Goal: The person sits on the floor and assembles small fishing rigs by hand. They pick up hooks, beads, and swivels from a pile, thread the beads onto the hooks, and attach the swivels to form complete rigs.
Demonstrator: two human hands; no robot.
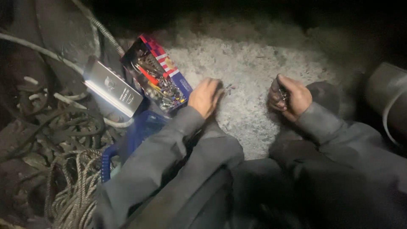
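At frame centre, the left hand (205, 96) pinches small metal bits (229, 88) (beside an open parts box (156, 73)), while the right hand (290, 98) is clenched around small hardware (282, 94).

Between the left hand (205, 96) and the right hand (290, 97) lies an open patch of rough grey ground (250, 114). Only a few small metal bits (229, 88) sit on it, just by the left fingertips. A hand could slide across there. Beyond both hands the ground stays bare until it goes dark.

Just outside the left hand an open box (159, 74) full of small parts blocks the way. Past it a bright flat lamp (112, 87) leans, with cables (46, 53) and a coil of rope (74, 191) behind. A blue basket (135, 133) sits under the left sleeve.

Outside the right hand, a grey pipe (388, 99) stands well apart. The person's knees close the near side.
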